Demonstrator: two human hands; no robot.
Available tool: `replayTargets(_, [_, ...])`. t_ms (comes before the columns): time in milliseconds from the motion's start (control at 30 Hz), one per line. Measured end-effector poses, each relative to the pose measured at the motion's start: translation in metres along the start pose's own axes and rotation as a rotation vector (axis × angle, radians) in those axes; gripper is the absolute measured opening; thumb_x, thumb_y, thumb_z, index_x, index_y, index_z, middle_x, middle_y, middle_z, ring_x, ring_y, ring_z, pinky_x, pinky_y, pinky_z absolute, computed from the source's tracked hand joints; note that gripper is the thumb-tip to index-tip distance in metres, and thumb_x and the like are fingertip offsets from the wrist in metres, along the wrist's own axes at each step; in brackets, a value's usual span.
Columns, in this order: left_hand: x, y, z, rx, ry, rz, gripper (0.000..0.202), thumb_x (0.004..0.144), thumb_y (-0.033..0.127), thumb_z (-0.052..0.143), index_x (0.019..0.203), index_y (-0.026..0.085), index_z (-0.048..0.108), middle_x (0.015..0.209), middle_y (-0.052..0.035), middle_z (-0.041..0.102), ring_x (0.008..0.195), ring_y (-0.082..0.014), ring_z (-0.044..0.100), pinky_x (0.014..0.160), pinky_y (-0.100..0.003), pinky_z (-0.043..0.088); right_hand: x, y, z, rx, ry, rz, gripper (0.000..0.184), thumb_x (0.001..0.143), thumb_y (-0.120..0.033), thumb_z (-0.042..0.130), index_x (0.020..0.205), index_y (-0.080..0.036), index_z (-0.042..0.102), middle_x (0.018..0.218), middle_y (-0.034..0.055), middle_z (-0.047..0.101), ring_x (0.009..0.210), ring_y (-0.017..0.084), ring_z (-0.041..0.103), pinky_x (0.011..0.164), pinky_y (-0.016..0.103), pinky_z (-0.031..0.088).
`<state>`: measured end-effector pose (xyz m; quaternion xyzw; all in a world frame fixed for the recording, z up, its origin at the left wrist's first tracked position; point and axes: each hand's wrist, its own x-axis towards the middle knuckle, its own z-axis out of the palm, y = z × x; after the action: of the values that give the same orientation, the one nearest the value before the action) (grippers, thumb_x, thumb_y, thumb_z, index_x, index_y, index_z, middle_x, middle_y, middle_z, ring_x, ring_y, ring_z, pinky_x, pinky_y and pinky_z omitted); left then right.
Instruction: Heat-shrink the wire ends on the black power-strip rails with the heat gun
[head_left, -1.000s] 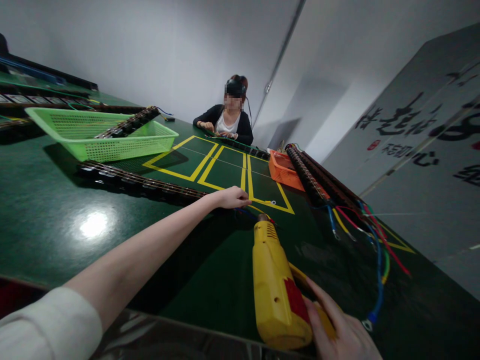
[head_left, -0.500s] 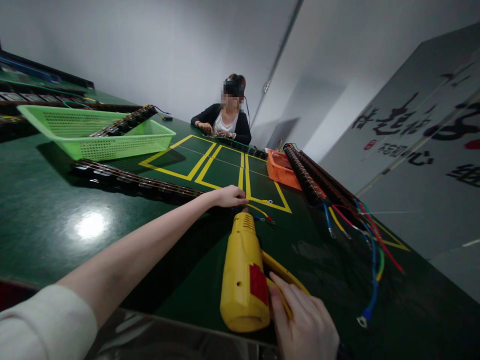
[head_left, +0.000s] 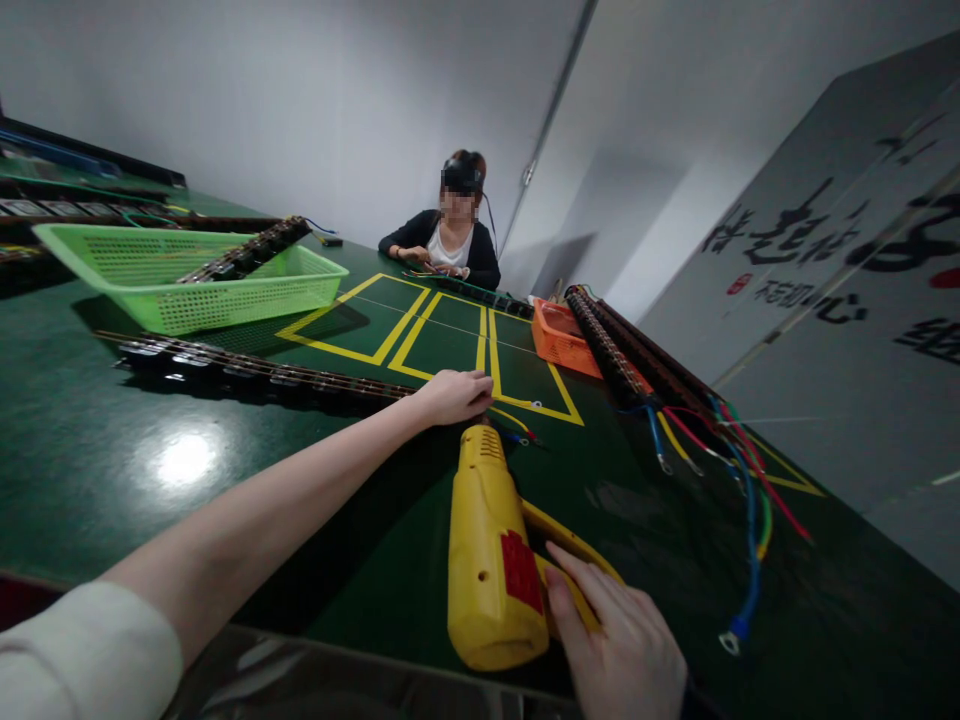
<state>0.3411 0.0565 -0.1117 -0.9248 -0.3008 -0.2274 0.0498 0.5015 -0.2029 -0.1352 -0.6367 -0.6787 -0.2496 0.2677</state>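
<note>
My right hand [head_left: 626,640], with the heat gun [head_left: 491,550], has room to slide rightward over the table [head_left: 645,545] until the loose wires [head_left: 751,540]. Leftward, my left arm [head_left: 277,530] (stretched right across) blocks me, the green basket [head_left: 247,308] standing beyond.

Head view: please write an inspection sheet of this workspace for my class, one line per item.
Surface: green table, marked with yellow outlines.
Job's things: yellow heat gun, nozzle by the left hand; long black module lying on the table.
Clutter: green basket holding another module; orange basket.
Hands: left hand curled at long black module's end, grip hidden; right hand holding yellow heat gun.
Cables: yellow wire beyond left hand; ring-ended blue cable at right; heat-gun cord, nothing seen.
Surroundings: seated co-worker opposite; lettered panel at right.
</note>
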Motion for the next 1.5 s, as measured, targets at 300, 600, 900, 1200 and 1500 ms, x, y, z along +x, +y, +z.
replayTargets(300, [-0.032, 0.006, 0.0, 0.1, 0.075, -0.082, 0.018, 0.089, 0.031, 0.041, 0.098, 0.017, 0.049, 0.099, -0.0067, 0.055, 0.086, -0.0193, 0.057, 0.075, -0.03, 0.039, -0.008, 0.035, -0.016, -0.118, -0.031, 0.024, 0.045, 0.091, -0.053, 0.036, 0.099, -0.022, 0.068, 0.078, -0.0013, 0.069, 0.065, 0.014, 0.061, 0.06, 0.025, 0.043])
replayTargets(600, [-0.044, 0.008, 0.003, 0.063, 0.081, -0.13, 0.019, 0.089, 0.034, 0.043, 0.102, 0.019, 0.045, 0.102, -0.0036, 0.055, 0.083, -0.0171, 0.058, 0.068, -0.028, 0.041, -0.008, 0.029, -0.018, 0.085, -0.184, -0.081, 0.086, 0.068, -0.083, 0.039, 0.127, -0.021, 0.046, 0.115, 0.0048, 0.061, 0.103, 0.022, 0.058, 0.083, 0.032, 0.047])
replayTargets(900, [-0.042, 0.007, 0.006, 0.096, 0.071, -0.066, 0.022, 0.092, 0.031, 0.038, 0.107, 0.019, 0.05, 0.107, -0.0053, 0.053, 0.089, -0.0181, 0.058, 0.076, -0.029, 0.046, 0.01, -0.018, -0.018, -0.077, -0.205, -0.171, 0.129, 0.045, -0.077, 0.066, 0.142, -0.007, 0.019, 0.115, 0.0131, 0.062, 0.092, 0.028, 0.064, 0.073, 0.037, 0.055])
replayTargets(1200, [-0.04, 0.007, 0.005, 0.025, 0.06, -0.12, 0.024, 0.09, 0.029, 0.042, 0.105, 0.016, 0.055, 0.116, -0.0078, 0.049, 0.079, -0.0157, 0.06, 0.071, -0.028, 0.049, -0.003, -0.047, 0.008, -0.076, -0.084, -0.142, 0.119, 0.057, -0.092, 0.034, 0.142, -0.009, 0.024, 0.109, 0.0122, 0.064, 0.088, 0.026, 0.063, 0.074, 0.038, 0.052])
replayTargets(1500, [-0.04, 0.004, 0.001, 0.009, -0.012, -0.073, 0.026, 0.089, 0.029, 0.044, 0.108, 0.016, 0.054, 0.106, -0.0084, 0.053, 0.084, -0.0186, 0.06, 0.077, -0.03, 0.049, 0.007, -0.068, 0.007, -0.047, -0.058, -0.152, 0.117, 0.059, -0.089, 0.039, 0.141, -0.006, 0.024, 0.095, 0.0118, 0.065, 0.079, 0.024, 0.063, 0.067, 0.036, 0.051])
